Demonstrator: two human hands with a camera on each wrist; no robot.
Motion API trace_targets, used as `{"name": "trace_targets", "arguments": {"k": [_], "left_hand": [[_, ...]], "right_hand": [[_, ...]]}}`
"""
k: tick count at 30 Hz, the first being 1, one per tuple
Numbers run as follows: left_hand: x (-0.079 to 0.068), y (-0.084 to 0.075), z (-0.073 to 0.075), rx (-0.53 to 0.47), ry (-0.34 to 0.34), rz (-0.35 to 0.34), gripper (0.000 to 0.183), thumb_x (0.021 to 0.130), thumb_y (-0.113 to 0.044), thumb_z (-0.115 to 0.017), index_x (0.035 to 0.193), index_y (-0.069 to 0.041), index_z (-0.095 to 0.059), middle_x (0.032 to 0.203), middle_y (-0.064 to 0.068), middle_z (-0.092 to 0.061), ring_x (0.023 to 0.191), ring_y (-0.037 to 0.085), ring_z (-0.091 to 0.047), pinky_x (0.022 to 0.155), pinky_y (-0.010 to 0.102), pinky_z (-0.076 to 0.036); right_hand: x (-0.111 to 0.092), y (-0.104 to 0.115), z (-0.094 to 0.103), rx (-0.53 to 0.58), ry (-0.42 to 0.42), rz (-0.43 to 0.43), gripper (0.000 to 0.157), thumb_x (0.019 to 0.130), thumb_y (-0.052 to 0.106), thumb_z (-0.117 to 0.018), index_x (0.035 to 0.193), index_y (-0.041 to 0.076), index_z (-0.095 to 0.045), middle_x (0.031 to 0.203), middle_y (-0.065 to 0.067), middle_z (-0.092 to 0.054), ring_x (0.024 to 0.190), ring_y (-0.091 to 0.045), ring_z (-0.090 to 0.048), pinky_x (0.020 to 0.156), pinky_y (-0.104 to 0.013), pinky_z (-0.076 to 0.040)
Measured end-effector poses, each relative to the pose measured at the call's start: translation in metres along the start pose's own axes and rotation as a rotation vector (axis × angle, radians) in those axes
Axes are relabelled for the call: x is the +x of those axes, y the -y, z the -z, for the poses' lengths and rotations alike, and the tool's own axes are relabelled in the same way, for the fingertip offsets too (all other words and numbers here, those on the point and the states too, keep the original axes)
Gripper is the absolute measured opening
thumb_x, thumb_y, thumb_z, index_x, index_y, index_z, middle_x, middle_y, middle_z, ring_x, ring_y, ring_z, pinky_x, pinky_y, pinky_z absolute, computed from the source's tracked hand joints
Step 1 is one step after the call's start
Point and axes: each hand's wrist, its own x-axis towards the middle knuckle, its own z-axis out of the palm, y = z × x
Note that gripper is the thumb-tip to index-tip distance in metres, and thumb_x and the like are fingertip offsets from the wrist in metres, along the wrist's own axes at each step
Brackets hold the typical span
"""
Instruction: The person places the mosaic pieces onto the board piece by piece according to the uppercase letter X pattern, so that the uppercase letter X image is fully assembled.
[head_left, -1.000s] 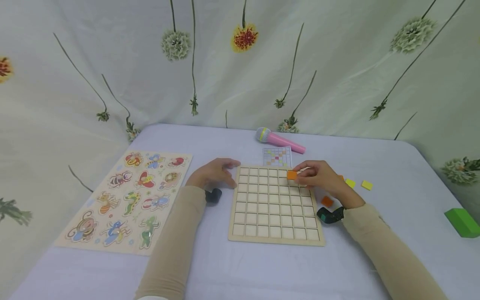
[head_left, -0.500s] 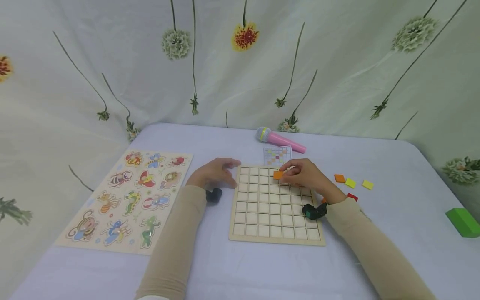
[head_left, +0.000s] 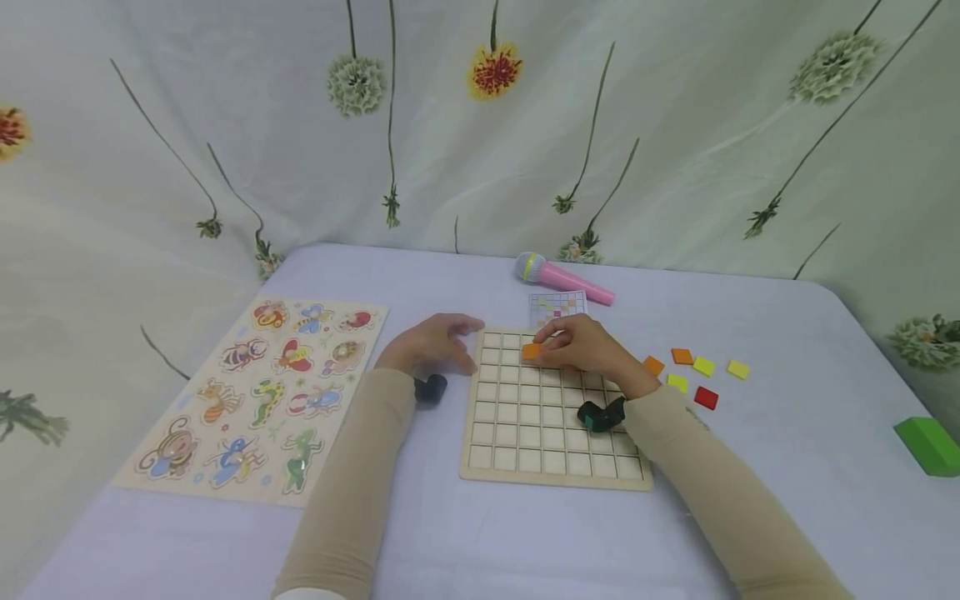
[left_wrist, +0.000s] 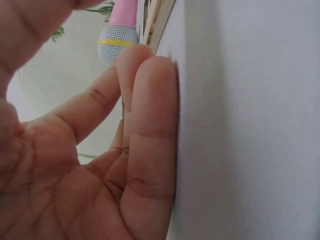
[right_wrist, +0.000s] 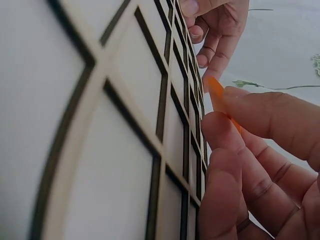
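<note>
My right hand [head_left: 581, 343] pinches an orange square tile [head_left: 531, 351] between thumb and fingers. The tile is close over the upper rows of a wooden grid board [head_left: 480, 475], tilted in the right wrist view, where the orange tile [right_wrist: 216, 95] shows edge-on. My left hand [head_left: 433, 343] rests at the board's upper left edge, thumb and index finger at its rim. In the left wrist view, several fingers of the left hand [left_wrist: 150, 135] lie along the white tabletop, relaxed and holding nothing.
Loose tiles lie right of the board: a red tile [head_left: 706, 397], yellow tiles [head_left: 738, 369] and orange tiles [head_left: 682, 357]. Behind it are a pattern card [head_left: 543, 307] and a pink toy microphone [head_left: 573, 282]. An insect puzzle board [head_left: 255, 400] lies left, a green block [head_left: 927, 447] far right.
My right hand has moved left across the board's upper rows with the orange tile, uncovering loose tiles at the right. My left hand has stayed at the board's edge.
</note>
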Motion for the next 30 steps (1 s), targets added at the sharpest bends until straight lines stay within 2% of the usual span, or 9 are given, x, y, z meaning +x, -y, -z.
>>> {"name": "trace_targets", "arguments": {"k": [8,15,20,30], "left_hand": [[0.001,0.001,0.001,-0.015,0.009,-0.009,0.085,0.080,-0.005,-0.090,0.157,-0.019,-0.058,0.158,0.010,-0.054,0.130,0.030,-0.056,0.118,0.049,-0.039],[0.001,0.000,0.000,-0.026,0.012,-0.001,0.087,0.079,-0.004,-0.089,0.158,-0.020,-0.057,0.158,0.009,-0.054,0.131,0.030,-0.055,0.119,0.050,-0.039],[0.001,0.000,0.000,-0.024,0.012,0.003,0.086,0.080,-0.004,-0.089,0.158,-0.020,-0.057,0.158,0.008,-0.054,0.132,0.029,-0.055,0.119,0.049,-0.039],[0.001,0.001,-0.001,-0.013,0.010,0.004,0.084,0.081,-0.004,-0.088,0.158,-0.021,-0.057,0.158,0.008,-0.054,0.132,0.029,-0.055,0.119,0.050,-0.039]], "right_hand": [[0.007,0.010,-0.010,-0.026,0.025,0.017,0.028,0.095,0.008,-0.081,0.119,-0.005,-0.075,0.089,-0.007,-0.078,0.059,-0.011,-0.057,0.059,-0.025,-0.050],[0.008,0.019,-0.014,-0.091,0.030,0.026,0.026,0.094,0.008,-0.081,0.116,-0.004,-0.076,0.092,-0.009,-0.078,0.060,-0.011,-0.060,0.060,-0.025,-0.052],[0.012,0.020,-0.017,-0.124,0.033,0.012,0.025,0.093,0.009,-0.082,0.115,-0.002,-0.076,0.094,-0.010,-0.077,0.062,-0.011,-0.060,0.060,-0.025,-0.052],[0.019,0.019,-0.022,-0.170,0.035,0.024,0.022,0.091,0.008,-0.084,0.110,-0.001,-0.078,0.083,-0.002,-0.069,0.062,-0.010,-0.054,0.059,-0.024,-0.047]]}}
